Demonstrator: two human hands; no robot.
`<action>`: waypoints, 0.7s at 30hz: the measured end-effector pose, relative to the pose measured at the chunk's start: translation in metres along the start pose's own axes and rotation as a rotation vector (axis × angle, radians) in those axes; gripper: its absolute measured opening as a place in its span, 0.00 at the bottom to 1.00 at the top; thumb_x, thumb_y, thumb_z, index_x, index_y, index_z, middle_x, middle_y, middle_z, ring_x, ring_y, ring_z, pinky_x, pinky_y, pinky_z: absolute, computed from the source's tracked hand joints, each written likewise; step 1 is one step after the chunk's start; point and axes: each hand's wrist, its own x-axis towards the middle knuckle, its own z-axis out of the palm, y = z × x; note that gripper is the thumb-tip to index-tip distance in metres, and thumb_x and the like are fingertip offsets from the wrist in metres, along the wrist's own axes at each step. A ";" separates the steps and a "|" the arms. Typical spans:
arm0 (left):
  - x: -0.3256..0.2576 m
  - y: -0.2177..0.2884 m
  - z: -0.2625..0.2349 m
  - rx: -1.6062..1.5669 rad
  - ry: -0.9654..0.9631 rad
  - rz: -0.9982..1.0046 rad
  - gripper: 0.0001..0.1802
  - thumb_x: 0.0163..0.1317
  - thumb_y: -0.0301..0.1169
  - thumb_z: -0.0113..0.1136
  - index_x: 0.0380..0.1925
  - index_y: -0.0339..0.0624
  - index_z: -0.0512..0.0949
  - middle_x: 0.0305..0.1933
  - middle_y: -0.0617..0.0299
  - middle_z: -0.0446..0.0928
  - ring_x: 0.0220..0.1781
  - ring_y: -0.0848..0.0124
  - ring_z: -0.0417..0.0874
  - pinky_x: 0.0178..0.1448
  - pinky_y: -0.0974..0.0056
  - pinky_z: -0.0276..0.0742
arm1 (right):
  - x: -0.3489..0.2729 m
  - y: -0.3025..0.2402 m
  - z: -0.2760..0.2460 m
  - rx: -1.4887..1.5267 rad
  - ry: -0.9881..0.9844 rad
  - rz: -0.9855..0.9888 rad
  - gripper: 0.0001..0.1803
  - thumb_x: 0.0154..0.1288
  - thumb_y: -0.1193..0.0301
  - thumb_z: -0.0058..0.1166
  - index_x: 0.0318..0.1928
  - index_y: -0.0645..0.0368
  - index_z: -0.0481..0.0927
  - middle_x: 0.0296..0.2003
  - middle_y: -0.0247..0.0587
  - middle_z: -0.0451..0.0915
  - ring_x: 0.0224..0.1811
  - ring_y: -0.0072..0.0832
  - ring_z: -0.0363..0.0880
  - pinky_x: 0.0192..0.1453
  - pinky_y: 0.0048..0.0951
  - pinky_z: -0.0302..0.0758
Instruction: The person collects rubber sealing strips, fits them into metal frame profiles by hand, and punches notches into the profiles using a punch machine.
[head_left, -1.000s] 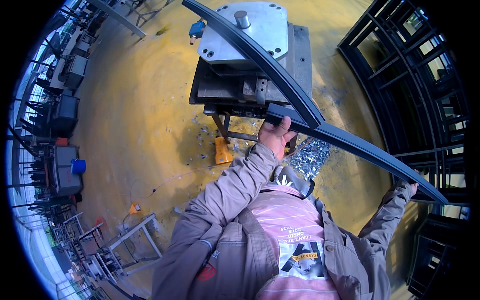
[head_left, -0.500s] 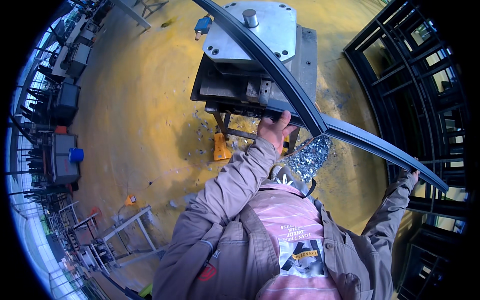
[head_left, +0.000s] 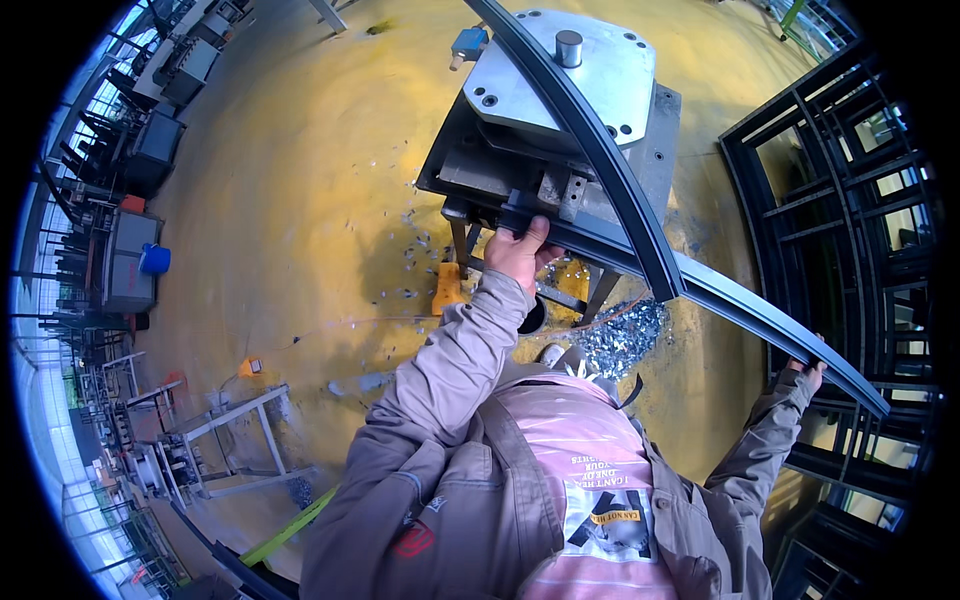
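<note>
The left hand (head_left: 518,256) held a long dark bar (head_left: 750,309) near one end, close to the front of the gray machine (head_left: 612,80). The right hand (head_left: 808,373) held the same bar near its other end. A second dark bar (head_left: 598,143) crossed over it. Shiny bits (head_left: 625,337) lay on the yellow floor (head_left: 300,200).

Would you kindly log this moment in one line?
left hand: grips dark strip, left end; right hand: holds its right part; second strip: overlapping metal plate

Two hands (head_left: 513,260) (head_left: 809,373) and two dark profiles (head_left: 592,140) (head_left: 760,312) are seen. One silver-topped machine (head_left: 590,85) and one blue container (head_left: 155,259) are counted.
</note>
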 end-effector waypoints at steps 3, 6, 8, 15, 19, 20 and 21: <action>0.000 0.018 -0.013 -0.014 0.039 0.015 0.23 0.81 0.39 0.82 0.67 0.41 0.86 0.58 0.60 0.93 0.53 0.64 0.95 0.54 0.57 0.97 | -0.037 0.006 0.020 0.041 -0.009 0.044 0.34 0.97 0.53 0.52 0.81 0.74 0.78 0.78 0.61 0.85 0.83 0.56 0.83 0.94 0.66 0.76; 0.007 0.028 -0.030 -0.105 0.135 0.091 0.19 0.82 0.40 0.82 0.61 0.42 0.86 0.52 0.61 0.92 0.49 0.64 0.93 0.50 0.57 0.94 | -0.092 0.025 0.051 -0.079 0.022 0.087 0.33 0.97 0.53 0.52 0.82 0.70 0.79 0.84 0.55 0.82 0.85 0.54 0.80 0.94 0.66 0.74; 0.017 0.040 -0.039 -0.095 0.162 0.090 0.18 0.82 0.40 0.82 0.59 0.43 0.86 0.51 0.62 0.91 0.47 0.65 0.93 0.50 0.58 0.93 | -0.106 0.029 0.058 -0.098 0.149 0.108 0.28 0.97 0.53 0.55 0.78 0.61 0.85 0.77 0.52 0.88 0.82 0.54 0.83 0.91 0.68 0.76; 0.010 0.072 -0.047 -0.047 0.140 0.013 0.16 0.81 0.37 0.83 0.54 0.41 0.87 0.50 0.62 0.91 0.46 0.68 0.93 0.50 0.59 0.96 | -0.071 0.040 0.025 -0.214 0.082 0.028 0.25 0.96 0.52 0.56 0.71 0.59 0.89 0.69 0.51 0.93 0.76 0.55 0.88 0.86 0.76 0.79; 0.003 0.072 -0.044 -0.001 0.054 -0.114 0.21 0.80 0.42 0.84 0.51 0.36 0.86 0.48 0.60 0.91 0.40 0.68 0.94 0.41 0.61 0.99 | -0.041 -0.005 0.000 -0.189 0.129 -0.064 0.24 0.96 0.54 0.57 0.68 0.61 0.89 0.64 0.53 0.96 0.69 0.56 0.94 0.81 0.74 0.85; -0.002 0.075 -0.045 0.101 0.044 -0.080 0.23 0.81 0.46 0.83 0.50 0.34 0.86 0.46 0.59 0.91 0.37 0.70 0.94 0.38 0.61 0.97 | -0.048 -0.003 0.000 -0.203 0.089 0.015 0.23 0.97 0.54 0.57 0.68 0.62 0.90 0.65 0.53 0.95 0.68 0.56 0.94 0.80 0.73 0.86; -0.006 0.081 -0.045 0.204 0.040 -0.039 0.26 0.82 0.49 0.81 0.49 0.32 0.86 0.44 0.59 0.92 0.35 0.72 0.93 0.35 0.62 0.95 | -0.053 0.005 0.007 -0.216 0.043 0.102 0.23 0.97 0.55 0.57 0.68 0.62 0.90 0.65 0.54 0.95 0.68 0.55 0.94 0.79 0.72 0.87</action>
